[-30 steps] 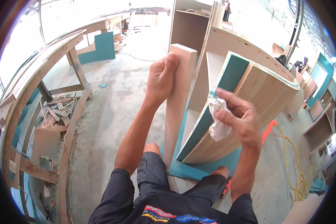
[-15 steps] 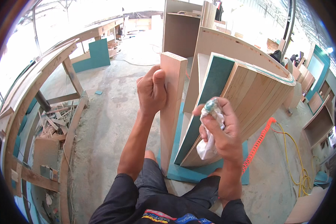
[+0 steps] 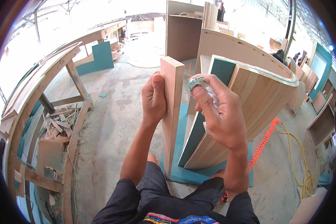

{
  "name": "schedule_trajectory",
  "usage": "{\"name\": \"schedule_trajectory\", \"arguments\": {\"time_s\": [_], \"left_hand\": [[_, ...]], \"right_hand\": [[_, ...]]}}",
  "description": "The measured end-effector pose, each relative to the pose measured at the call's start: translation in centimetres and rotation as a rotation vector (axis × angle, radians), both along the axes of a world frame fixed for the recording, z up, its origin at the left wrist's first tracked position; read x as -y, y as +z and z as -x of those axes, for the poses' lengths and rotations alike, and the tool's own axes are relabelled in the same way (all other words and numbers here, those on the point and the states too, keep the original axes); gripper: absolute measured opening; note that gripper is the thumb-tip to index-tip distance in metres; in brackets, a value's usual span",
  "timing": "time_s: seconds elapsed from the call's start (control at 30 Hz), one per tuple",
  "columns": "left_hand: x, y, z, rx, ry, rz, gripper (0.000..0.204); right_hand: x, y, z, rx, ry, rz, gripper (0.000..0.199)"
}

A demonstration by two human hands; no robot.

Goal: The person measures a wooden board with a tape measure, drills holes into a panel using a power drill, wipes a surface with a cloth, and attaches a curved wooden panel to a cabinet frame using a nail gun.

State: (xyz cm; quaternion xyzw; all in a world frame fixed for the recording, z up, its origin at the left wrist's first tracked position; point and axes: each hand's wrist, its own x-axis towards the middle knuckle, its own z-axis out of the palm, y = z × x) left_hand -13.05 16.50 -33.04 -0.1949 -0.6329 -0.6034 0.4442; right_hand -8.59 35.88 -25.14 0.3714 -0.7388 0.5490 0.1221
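Note:
A long flat wooden board [image 3: 172, 84] stands upright, its lower end down beside my knee. Around its left edge my left hand [image 3: 154, 97] is closed, thumb pointing up along the face. My right hand [image 3: 223, 114] is raised just right of the board, pinching a crumpled white rag [image 3: 198, 83] with a blue-green stained tip; the rest of it is mostly hidden by the fingers. A gap separates the rag from the board. Behind my right hand leans a curved panel of wooden slats [image 3: 259, 89] with a teal edge strip [image 3: 221, 69].
A teal sheet [image 3: 183, 178] lies on the concrete floor under the board and panel. To the right run an orange coiled hose [image 3: 265, 140] and a yellow hose [image 3: 300, 149]. A wooden workbench frame [image 3: 44, 82] with a scrap pile [image 3: 63, 123] stands left; a cabinet [image 3: 183, 35] stands behind.
My right hand has risen and turned, bringing the rag up and closer to the board's upper part. The left hand keeps its hold on the board. The view has shifted slightly.

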Motion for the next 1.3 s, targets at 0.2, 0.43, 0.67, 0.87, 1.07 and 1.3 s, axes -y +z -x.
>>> {"name": "schedule_trajectory", "arguments": {"time_s": [0.2,0.43,0.67,0.87,1.07,1.3], "left_hand": [[-0.6,0.3,-0.7,-0.027,0.024,-0.031,0.053],[-0.7,0.3,-0.9,-0.028,0.024,-0.039,0.052],[-0.6,0.4,-1.0,-0.035,-0.023,-0.04,0.053],[-0.5,-0.3,-0.9,0.013,-0.06,-0.01,0.054],[-0.2,-4.2,-0.6,0.137,-0.103,-0.068,0.054],[-0.2,-5.2,-0.8,0.155,-0.065,-0.181,0.056]], "right_hand": [[0.7,0.7,0.6,-0.085,-0.02,-0.029,0.031],[0.8,1.9,0.6,-0.085,0.007,-0.061,0.029],[1.0,2.6,1.2,-0.187,0.053,-0.067,0.026],[0.9,3.7,1.3,-0.213,0.028,-0.168,0.025],[1.9,1.7,0.3,-0.186,-0.047,-0.142,0.023],[2.9,-5.1,0.6,-0.389,-0.093,-0.16,0.021]]}}
